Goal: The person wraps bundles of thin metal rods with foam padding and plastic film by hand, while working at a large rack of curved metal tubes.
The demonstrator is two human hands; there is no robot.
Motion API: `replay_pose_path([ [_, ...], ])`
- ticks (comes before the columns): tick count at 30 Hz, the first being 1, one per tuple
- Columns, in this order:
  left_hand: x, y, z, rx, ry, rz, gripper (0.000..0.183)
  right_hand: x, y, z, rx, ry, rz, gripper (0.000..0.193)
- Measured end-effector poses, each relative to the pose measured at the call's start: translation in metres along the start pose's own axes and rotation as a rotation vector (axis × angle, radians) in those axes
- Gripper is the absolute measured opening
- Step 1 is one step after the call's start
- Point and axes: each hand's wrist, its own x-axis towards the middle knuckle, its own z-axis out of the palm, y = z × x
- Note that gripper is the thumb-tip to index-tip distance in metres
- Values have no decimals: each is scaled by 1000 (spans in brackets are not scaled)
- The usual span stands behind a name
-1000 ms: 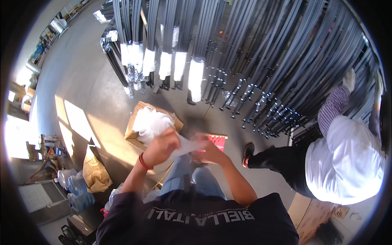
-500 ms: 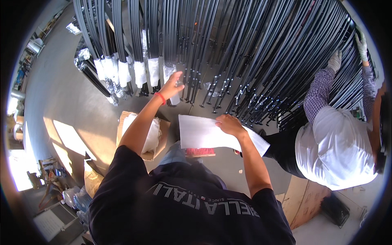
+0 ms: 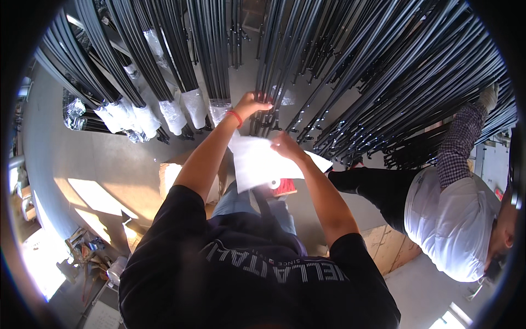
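Note:
My left hand (image 3: 252,106), with a red bracelet at its wrist, is closed around some thin black rods (image 3: 268,71) near their lower ends. The thumb lies across the front of the rods; the other fingers are partly hidden. Just below and to the right, my right hand (image 3: 285,146) pinches the upper edge of a white, soft-looking sheet (image 3: 255,164). The sheet hangs in front of my legs, its left end close to the rods' lower ends. To the left, several bundles of rods have white or clear wrapping (image 3: 193,104) around their lower ends.
Many more hanging black rods (image 3: 378,82) fill the right side. A person in a white shirt (image 3: 449,219) reaches into them with a gloved hand (image 3: 487,97). A cardboard box (image 3: 167,178) stands at my left; a red block-like item (image 3: 285,187) is near my feet.
My left hand has moved up and right and closed on the rods. My right hand has carried the white sheet up and left, nearer the rods. The view has shifted.

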Motion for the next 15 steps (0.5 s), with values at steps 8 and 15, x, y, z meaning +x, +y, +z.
replay_pose_path([
  [8, -5, -6, -9, 87, -257, -33, 26, 0, 2, 8, 341, 184, -37, 19],
  [15, -50, 1, 4, 77, -279, 49, 35, -43, -30, 13, 296, 173, -82, 13],
])
